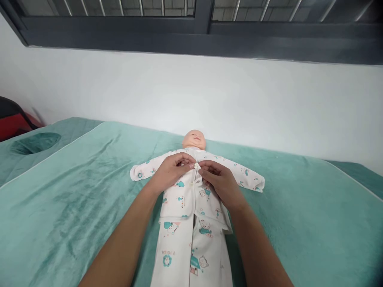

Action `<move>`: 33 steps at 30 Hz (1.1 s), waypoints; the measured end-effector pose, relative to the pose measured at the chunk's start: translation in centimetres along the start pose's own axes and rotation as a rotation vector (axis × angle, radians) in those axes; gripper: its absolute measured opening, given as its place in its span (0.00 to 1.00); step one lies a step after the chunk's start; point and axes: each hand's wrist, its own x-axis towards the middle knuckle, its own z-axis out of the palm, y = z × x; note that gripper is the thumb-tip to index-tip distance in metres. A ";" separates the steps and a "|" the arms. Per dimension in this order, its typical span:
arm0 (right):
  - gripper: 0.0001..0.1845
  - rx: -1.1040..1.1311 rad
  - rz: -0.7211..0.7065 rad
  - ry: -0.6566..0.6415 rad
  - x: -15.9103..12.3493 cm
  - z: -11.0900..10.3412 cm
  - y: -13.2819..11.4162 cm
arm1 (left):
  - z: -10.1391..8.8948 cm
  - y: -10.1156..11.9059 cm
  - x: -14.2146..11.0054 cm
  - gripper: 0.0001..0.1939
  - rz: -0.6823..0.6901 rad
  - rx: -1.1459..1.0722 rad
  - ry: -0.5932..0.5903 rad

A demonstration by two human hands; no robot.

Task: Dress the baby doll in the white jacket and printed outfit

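Observation:
A baby doll lies on its back, dressed in a white printed baby shirt and matching trousers. Its sleeves stretch out to both sides. At the upper chest, my left hand pinches one front edge of the shirt near the fastening. Facing it, my right hand pinches the other front edge, the fingertips of both hands almost meeting. Below my hands the shirt front hangs unfastened, its two edges lying close together, with a small button on the left edge. The exact fastening between my fingertips is partly hidden.
The doll rests on a green cloth-covered bed against a white wall. A round hole is in the bed at the far left, near a red and black object. A dark-framed barred window is above.

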 end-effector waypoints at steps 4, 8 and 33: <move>0.16 -0.010 -0.024 -0.004 0.1 0.2 0.2 | 0.2 -0.1 0.0 0.08 0.002 0.001 0.015; 0.15 -0.077 -0.038 -0.009 0.2 0.4 0.1 | 0.3 -0.2 0.1 0.08 0.014 0.010 0.028; 0.23 -0.587 -0.167 0.048 -0.3 2.2 -0.8 | 0.8 0.7 -0.3 0.14 -0.042 0.085 0.064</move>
